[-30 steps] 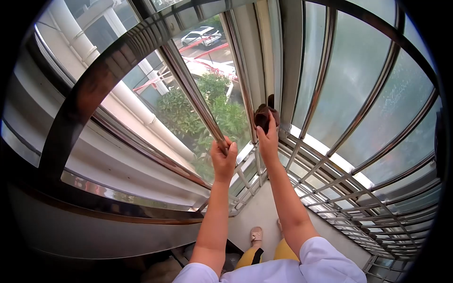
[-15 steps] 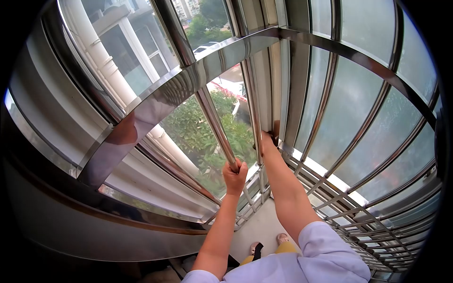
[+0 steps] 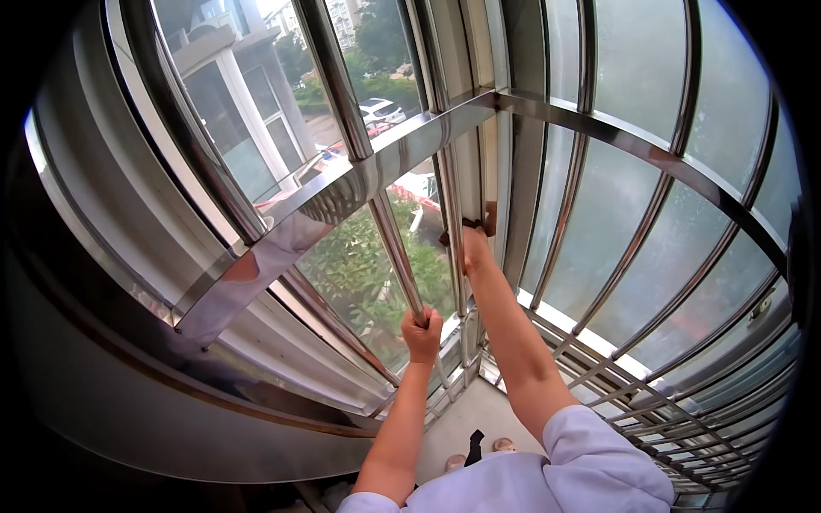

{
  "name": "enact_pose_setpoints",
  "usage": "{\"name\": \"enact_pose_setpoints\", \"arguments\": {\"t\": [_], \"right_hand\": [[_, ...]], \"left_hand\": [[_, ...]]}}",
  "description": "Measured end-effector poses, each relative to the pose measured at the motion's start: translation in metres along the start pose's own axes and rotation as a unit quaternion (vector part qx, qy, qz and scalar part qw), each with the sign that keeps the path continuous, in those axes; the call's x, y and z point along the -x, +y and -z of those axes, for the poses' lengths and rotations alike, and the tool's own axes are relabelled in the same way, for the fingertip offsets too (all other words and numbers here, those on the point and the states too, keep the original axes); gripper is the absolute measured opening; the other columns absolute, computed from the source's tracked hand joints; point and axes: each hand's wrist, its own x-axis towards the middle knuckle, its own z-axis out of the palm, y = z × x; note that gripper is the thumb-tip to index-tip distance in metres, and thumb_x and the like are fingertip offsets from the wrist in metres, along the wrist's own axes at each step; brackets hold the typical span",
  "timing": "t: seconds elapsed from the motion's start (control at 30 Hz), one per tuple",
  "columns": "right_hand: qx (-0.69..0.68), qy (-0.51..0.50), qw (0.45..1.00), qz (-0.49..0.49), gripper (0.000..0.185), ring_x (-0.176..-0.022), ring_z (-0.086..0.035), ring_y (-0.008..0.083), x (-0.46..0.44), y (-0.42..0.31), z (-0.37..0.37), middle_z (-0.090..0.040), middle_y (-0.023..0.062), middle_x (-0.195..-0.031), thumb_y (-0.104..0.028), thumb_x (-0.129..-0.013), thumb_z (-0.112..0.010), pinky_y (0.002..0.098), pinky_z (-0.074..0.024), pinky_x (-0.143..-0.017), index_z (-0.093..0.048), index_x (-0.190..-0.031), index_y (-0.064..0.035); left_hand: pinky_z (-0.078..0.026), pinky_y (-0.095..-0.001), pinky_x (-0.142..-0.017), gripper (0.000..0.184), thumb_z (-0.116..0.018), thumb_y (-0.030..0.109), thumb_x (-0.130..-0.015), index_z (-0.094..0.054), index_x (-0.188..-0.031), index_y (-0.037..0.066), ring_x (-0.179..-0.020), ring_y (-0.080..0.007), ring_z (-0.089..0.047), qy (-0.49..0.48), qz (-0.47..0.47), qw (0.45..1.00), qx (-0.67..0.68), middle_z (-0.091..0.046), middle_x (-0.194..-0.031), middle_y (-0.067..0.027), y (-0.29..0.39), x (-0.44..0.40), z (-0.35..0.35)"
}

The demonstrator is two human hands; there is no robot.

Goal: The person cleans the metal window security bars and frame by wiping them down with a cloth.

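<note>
My left hand is wrapped around the lower part of a shiny vertical metal bar. Stretched out at the corner of the barred window, my right hand is closed, partly hidden by another bar. A small dark brown thing, perhaps a cloth, shows at its fingers; its kind cannot be made out. It lies close to the pale window frame, whose glass stands behind the bars.
A flat metal crossbar runs across the bars. On the right, more bars stand before frosted glass, above a metal grid. A curved grey panel fills the lower left. Outside are green shrubs and a white car.
My right hand has moved up along the window corner, and the dark thing shows more. My left hand keeps its hold on the bar. The view has tilted upward.
</note>
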Motion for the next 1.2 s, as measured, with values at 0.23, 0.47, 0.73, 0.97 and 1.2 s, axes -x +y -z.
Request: {"name": "enact_pose_setpoints", "arguments": {"t": [0.23,0.47,0.73,0.97,1.2], "right_hand": [[-0.003,-0.092,0.991,0.099,0.071,-0.045,-0.047,0.0166,0.065,-0.1,-0.057,-0.048,0.0064,-0.067,-0.009,-0.079,-0.059,0.031,-0.0362,-0.035,-0.019,-0.137,0.0002],[0.031,-0.184,0.929,0.32,0.021,-0.058,-0.052,0.0119,0.017,-0.149,-0.113,-0.053,0.0017,-0.075,-0.021,-0.089,-0.053,0.0273,-0.0423,-0.047,-0.056,-0.104,-0.0056],[0.06,-0.112,0.973,0.19,0.014,-0.053,-0.051,0.012,-0.03,-0.079,-0.065,-0.052,0.0014,-0.069,-0.021,-0.092,-0.051,0.0275,-0.0412,-0.044,-0.046,-0.101,-0.0123],[0.005,-0.107,0.994,-0.01,0.018,-0.053,-0.048,0.0129,0.003,-0.037,-0.01,-0.047,0.0005,-0.06,-0.013,-0.091,-0.047,0.0261,-0.0319,-0.042,-0.048,-0.074,-0.0103],[-0.104,-0.076,0.982,0.138,0.019,-0.076,-0.059,0.0126,0.091,0.0,0.037,-0.059,0.0025,-0.092,-0.01,-0.087,-0.055,0.0262,-0.0465,-0.069,-0.055,-0.106,-0.0053]], "left_hand": [[-0.032,-0.0237,-0.046,0.023,-0.062,0.002,-0.077,-0.042,-0.067,0.008,-0.051,-0.0051,-0.035,0.008,0.002,1.0,-0.017,-0.038,-0.056,0.0044,0.0,0.001,-0.001],[-0.03,-0.0224,-0.045,0.025,-0.06,-0.001,-0.076,-0.04,-0.065,0.009,-0.05,-0.004,-0.035,-0.001,-0.006,1.0,0.025,-0.037,-0.057,0.0052,0.002,-0.004,-0.002],[-0.031,-0.0233,-0.046,0.025,-0.062,0.001,-0.077,-0.041,-0.065,0.008,-0.051,-0.0046,-0.034,-0.015,0.005,1.0,0.022,-0.038,-0.055,0.0041,-0.001,-0.002,0.001],[-0.031,-0.023,-0.046,0.024,-0.062,0.002,-0.078,-0.042,-0.066,0.008,-0.051,-0.0048,-0.036,-0.011,-0.013,1.0,0.018,-0.038,-0.057,0.0048,-0.013,-0.003,0.001],[-0.034,-0.0235,-0.047,0.023,-0.063,0.003,-0.08,-0.043,-0.07,0.008,-0.051,-0.0052,-0.038,-0.047,-0.042,0.997,-0.033,-0.04,-0.058,0.0044,-0.009,-0.003,0.008]]}}
